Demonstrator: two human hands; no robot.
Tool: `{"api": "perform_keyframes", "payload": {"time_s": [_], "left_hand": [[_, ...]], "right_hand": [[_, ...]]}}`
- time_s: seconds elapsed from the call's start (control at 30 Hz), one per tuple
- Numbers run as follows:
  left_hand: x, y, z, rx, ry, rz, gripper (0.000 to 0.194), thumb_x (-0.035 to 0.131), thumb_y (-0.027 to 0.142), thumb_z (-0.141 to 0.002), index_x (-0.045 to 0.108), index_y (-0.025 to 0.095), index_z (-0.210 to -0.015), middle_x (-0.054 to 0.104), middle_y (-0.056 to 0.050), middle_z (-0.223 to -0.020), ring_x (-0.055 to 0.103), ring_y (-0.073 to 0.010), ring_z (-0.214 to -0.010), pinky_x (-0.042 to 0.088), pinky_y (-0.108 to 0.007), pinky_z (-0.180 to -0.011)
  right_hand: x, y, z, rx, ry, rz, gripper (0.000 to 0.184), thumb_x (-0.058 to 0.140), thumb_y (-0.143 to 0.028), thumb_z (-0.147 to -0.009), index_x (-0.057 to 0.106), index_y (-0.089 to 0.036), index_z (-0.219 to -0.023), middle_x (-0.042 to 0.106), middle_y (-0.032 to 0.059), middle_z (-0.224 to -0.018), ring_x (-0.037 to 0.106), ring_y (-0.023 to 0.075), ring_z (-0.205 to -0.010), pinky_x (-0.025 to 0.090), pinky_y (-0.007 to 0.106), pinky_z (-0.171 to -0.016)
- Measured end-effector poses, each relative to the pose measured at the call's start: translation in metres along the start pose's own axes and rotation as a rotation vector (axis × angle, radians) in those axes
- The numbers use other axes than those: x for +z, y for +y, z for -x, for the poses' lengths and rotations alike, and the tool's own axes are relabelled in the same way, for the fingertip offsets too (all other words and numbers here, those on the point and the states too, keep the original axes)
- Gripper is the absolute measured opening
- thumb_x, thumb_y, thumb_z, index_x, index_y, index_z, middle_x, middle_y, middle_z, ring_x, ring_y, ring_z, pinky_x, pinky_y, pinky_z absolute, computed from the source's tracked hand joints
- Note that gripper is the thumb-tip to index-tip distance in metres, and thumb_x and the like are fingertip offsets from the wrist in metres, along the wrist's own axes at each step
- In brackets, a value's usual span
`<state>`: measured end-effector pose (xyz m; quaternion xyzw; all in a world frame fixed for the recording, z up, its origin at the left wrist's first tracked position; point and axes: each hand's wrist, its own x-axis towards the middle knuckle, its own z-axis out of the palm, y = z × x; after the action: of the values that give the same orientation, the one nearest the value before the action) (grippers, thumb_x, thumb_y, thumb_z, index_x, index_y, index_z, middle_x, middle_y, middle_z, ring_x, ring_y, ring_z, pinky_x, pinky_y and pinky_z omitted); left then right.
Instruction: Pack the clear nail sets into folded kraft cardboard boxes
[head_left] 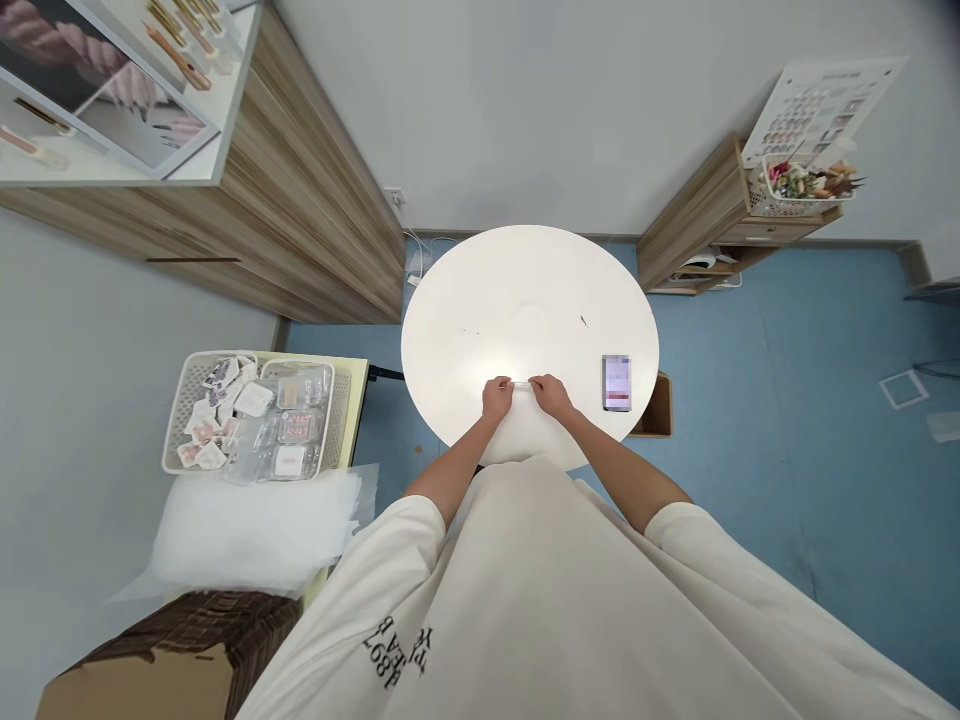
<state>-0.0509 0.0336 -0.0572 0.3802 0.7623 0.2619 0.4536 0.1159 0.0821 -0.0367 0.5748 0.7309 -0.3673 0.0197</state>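
My left hand (497, 397) and my right hand (551, 393) are close together over the near part of a round white table (480, 290). The fingers of both are closed in a pinch. Between them runs a thin, pale, partly see-through strip (521, 386), gripped at either end. It looks like the edge of a whitish sheet that lies toward my body, but white on white hides its outline. A phone (616, 383) with a lit screen lies on the table to the right of my right hand.
At left, white baskets (171, 420) hold small clear boxes and cards, beside a stack of white translucent sheets (255, 530). Brown cardboard (142, 680) stands at lower left. Wooden cabinets (315, 170) flank the table's far side. A brown box (660, 408) sits below its right edge.
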Motion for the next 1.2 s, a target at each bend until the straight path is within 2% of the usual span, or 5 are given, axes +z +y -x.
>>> {"api": "perform_keyframes", "payload": {"time_s": [0.27,0.5,0.67,0.93,1.2], "left_hand": [[-0.001,-0.001,0.003,-0.032,0.041,0.027,0.022,0.063,0.027,-0.094,0.074,0.019,-0.11,0.074,-0.007,-0.118,0.068,-0.0198,-0.109,0.05,-0.033,-0.104],[-0.001,-0.004,0.009,-0.039,0.031,0.054,0.025,0.063,0.028,-0.094,0.075,0.02,-0.116,0.073,-0.008,-0.124,0.069,-0.0207,-0.112,0.049,-0.035,-0.107],[0.0,-0.002,0.009,-0.046,0.046,0.065,0.027,0.063,0.028,-0.095,0.074,0.018,-0.118,0.072,-0.009,-0.126,0.068,-0.02,-0.113,0.049,-0.033,-0.107],[0.003,-0.002,0.001,-0.08,0.057,0.094,0.025,0.065,0.027,-0.093,0.076,0.019,-0.113,0.074,-0.007,-0.122,0.069,-0.02,-0.113,0.05,-0.031,-0.105],[0.005,-0.009,-0.004,-0.075,0.032,0.112,0.037,0.064,0.018,-0.09,0.068,0.019,-0.127,0.07,-0.008,-0.129,0.069,-0.0191,-0.109,0.051,-0.031,-0.101]], "right_hand": [[-0.012,0.007,-0.003,-0.182,-0.094,0.127,0.035,0.038,-0.025,-0.104,0.07,-0.025,-0.117,0.07,0.0068,-0.113,0.063,0.0208,-0.104,0.045,0.029,-0.086],[-0.009,0.005,0.0,-0.223,-0.183,0.34,0.034,0.044,-0.016,-0.097,0.062,-0.024,-0.125,0.067,0.0104,-0.109,0.062,0.0251,-0.094,0.043,0.033,-0.082],[-0.005,-0.003,0.003,-0.245,-0.147,0.406,0.037,0.039,-0.007,-0.094,0.06,-0.018,-0.122,0.064,0.0152,-0.113,0.058,0.0283,-0.096,0.04,0.038,-0.088],[-0.004,-0.008,0.002,-0.278,-0.132,0.548,0.034,0.036,-0.003,-0.094,0.056,-0.015,-0.119,0.062,0.0142,-0.11,0.056,0.0262,-0.093,0.038,0.035,-0.085],[-0.004,-0.008,-0.001,-0.198,-0.079,0.426,0.033,0.037,-0.005,-0.094,0.057,-0.015,-0.118,0.063,0.0159,-0.111,0.058,0.0264,-0.095,0.04,0.035,-0.084]]}}
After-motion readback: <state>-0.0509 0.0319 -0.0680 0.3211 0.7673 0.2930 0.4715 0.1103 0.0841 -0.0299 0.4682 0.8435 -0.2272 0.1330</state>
